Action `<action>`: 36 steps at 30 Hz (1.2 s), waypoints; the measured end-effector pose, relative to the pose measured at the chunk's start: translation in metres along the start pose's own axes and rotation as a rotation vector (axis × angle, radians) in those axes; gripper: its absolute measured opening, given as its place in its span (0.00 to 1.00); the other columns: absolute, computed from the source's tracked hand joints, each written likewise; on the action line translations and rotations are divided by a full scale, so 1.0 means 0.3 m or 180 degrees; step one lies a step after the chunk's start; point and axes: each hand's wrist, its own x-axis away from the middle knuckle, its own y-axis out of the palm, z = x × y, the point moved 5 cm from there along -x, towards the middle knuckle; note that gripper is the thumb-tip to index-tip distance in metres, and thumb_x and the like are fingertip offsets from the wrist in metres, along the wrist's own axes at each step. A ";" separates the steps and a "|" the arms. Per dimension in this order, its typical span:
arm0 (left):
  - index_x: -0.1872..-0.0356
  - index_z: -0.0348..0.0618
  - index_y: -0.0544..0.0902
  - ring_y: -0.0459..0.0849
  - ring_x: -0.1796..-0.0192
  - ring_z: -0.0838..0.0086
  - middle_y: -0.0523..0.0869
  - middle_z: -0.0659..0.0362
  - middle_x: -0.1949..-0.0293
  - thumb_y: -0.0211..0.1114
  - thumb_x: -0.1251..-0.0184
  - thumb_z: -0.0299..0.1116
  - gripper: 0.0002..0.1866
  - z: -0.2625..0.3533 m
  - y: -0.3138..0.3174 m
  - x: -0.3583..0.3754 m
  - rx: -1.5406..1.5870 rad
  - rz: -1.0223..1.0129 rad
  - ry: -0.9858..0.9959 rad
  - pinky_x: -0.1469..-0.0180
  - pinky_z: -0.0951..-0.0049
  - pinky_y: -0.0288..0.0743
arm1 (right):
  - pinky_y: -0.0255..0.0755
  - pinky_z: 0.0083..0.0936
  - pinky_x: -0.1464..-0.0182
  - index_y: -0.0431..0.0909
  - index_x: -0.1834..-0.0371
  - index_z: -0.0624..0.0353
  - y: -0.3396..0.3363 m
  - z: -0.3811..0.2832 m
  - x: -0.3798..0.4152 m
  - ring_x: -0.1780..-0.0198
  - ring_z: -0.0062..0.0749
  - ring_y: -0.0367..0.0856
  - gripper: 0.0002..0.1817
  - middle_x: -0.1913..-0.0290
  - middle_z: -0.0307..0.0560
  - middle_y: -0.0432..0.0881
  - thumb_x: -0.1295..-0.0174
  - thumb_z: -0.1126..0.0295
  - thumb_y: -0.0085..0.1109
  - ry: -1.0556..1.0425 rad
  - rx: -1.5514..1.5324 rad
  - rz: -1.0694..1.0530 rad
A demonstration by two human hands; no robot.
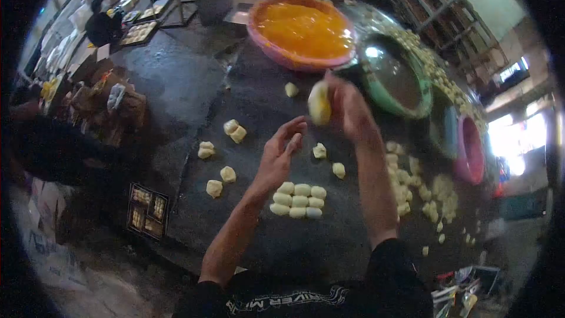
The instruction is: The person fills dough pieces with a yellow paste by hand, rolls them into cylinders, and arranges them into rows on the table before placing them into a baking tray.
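Black fabric of the person's shirt (pixel 306 297) sits lowest in view, with white lettering reading partly "IVER M", mirrored. Just beyond, smooth pale oval dough pieces (pixel 298 200) lie packed in two neat rows on the dark, matte worktable (pixel 259 112). Left hand (pixel 281 152) hovers above them, fingers loosely spread, holding nothing. Right hand (pixel 344 106) is raised, fingers closed around a soft, pale yellow dough lump (pixel 319 103). Behind stands a round pink basin (pixel 301 32) of glossy orange filling; rougher lumps lie scattered around.
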 end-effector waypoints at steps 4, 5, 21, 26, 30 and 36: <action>0.46 0.37 0.74 0.83 0.50 0.70 0.81 0.56 0.53 0.52 0.22 0.34 0.13 -0.131 0.067 0.040 0.1509 -0.0648 -0.0758 0.41 0.68 0.78 | 0.78 0.25 0.59 0.79 0.51 0.63 0.000 0.129 0.383 0.62 0.28 0.84 0.16 0.61 0.42 0.85 0.30 0.61 0.52 0.0146 -0.0112 -0.0043; 0.46 0.37 0.74 0.83 0.50 0.71 0.81 0.55 0.53 0.51 0.21 0.33 0.13 -0.172 0.070 0.053 0.1804 -0.0332 -0.1139 0.41 0.70 0.79 | 0.78 0.28 0.59 0.79 0.50 0.64 -0.012 0.153 0.445 0.64 0.30 0.85 0.16 0.62 0.45 0.86 0.32 0.63 0.55 -0.0376 0.1007 0.0534; 0.55 0.36 0.86 0.86 0.57 0.76 0.89 0.56 0.60 0.68 0.33 0.35 0.13 0.227 0.093 0.215 -0.0294 -0.0998 0.0022 0.51 0.74 0.81 | 0.75 0.35 0.67 0.80 0.59 0.61 0.337 -0.025 0.817 0.62 0.34 0.84 0.14 0.63 0.50 0.82 0.45 0.68 0.70 -0.3121 0.3396 0.1683; 0.55 0.41 0.87 0.84 0.50 0.70 0.87 0.56 0.53 0.74 0.47 0.24 0.16 0.311 0.060 0.268 -0.0978 -0.1903 0.1199 0.50 0.69 0.80 | 0.75 0.34 0.57 0.79 0.63 0.59 0.435 -0.023 0.811 0.58 0.41 0.82 0.16 0.63 0.47 0.80 0.57 0.74 0.70 -0.2946 0.4271 0.0432; 0.63 0.40 0.85 0.83 0.54 0.65 0.83 0.56 0.57 0.74 0.55 0.18 0.15 0.408 0.046 0.364 -0.1764 -0.1423 0.2247 0.50 0.68 0.81 | 0.73 0.25 0.66 0.80 0.65 0.60 0.359 -0.021 0.747 0.68 0.26 0.80 0.09 0.71 0.41 0.80 0.33 0.66 0.56 -0.2001 0.2147 0.0662; 0.49 0.42 0.84 0.85 0.50 0.67 0.84 0.53 0.51 0.67 0.36 0.28 0.14 0.357 0.048 0.417 -0.1028 -0.1158 0.1773 0.51 0.68 0.83 | 0.82 0.24 0.60 0.83 0.61 0.64 0.331 -0.019 0.795 0.62 0.23 0.82 0.04 0.59 0.47 0.82 0.34 0.75 0.60 -0.2292 0.0870 0.0898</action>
